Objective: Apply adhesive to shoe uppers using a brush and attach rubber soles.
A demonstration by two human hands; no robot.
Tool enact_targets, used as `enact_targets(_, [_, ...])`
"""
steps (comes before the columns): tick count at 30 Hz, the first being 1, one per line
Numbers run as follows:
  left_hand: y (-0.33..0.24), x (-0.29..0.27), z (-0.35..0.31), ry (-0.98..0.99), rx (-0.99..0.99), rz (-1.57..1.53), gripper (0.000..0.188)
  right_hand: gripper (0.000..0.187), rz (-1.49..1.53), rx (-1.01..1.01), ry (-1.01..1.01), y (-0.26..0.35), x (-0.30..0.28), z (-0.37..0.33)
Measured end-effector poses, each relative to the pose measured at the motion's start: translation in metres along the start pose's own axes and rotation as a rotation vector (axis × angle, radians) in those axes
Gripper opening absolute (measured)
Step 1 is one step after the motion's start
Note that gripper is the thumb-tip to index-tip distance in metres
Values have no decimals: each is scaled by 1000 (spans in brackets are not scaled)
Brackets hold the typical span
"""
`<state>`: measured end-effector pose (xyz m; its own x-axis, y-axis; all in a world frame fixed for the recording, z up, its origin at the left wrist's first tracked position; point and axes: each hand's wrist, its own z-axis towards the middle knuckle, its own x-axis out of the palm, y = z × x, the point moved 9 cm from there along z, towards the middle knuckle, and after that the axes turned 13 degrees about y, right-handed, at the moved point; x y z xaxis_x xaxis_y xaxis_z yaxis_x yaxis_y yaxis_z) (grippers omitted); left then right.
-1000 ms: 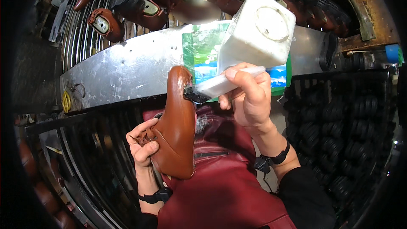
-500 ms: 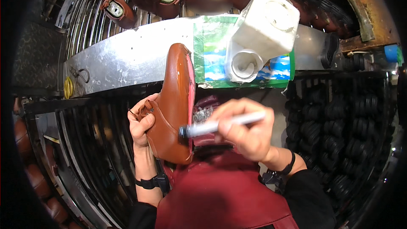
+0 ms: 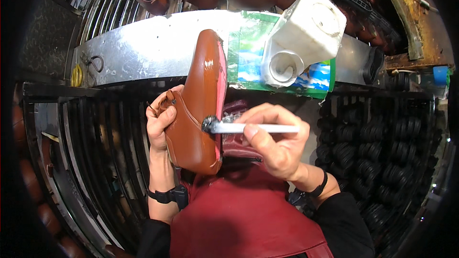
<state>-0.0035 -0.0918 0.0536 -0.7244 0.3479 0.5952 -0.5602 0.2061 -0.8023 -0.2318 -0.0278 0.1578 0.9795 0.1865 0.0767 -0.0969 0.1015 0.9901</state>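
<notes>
A red apron (image 3: 239,210) is seen nearest; in front of it a brown leather shoe (image 3: 193,136) is held in mid-air before the near edge of the metal bench (image 3: 143,38), heel toward the apron, toe overlapping the bench top in view. Its laced opening is gripped by the left hand (image 3: 161,120), thumb and fingers curled tight. A white-handled brush (image 3: 256,128) is pinched between thumb and fingers of the right hand (image 3: 278,144), its dark bristles (image 3: 209,124) set against the shoe's side, beside a pink strip (image 3: 221,83) along the bottom edge. Brushing of that lower side appears to be the step in hand; a steady shoe and light, even contact seem called for by the next move. By the bench's near edge, toward the right end, a white container (image 3: 308,28) is rested on a green-and-blue sheet (image 3: 249,67). Beyond the far edge, brown shoes (image 3: 152,1) are ranged on a rack (image 3: 98,24).
</notes>
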Motion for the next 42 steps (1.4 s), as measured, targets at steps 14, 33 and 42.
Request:
enact_targets(14, [-12, 5, 20, -112, -31, -53, 28, 19, -225, -261, 222, 49, 3, 15])
enact_targets(33, [-10, 36, 28, -301, 25, -50, 32, 20, 149, -138, 84, -17, -65, 135])
enact_targets(42, [-142, -105, 77, -615, 268, 575, 28, 23, 674, 157, -410, -89, -38, 59])
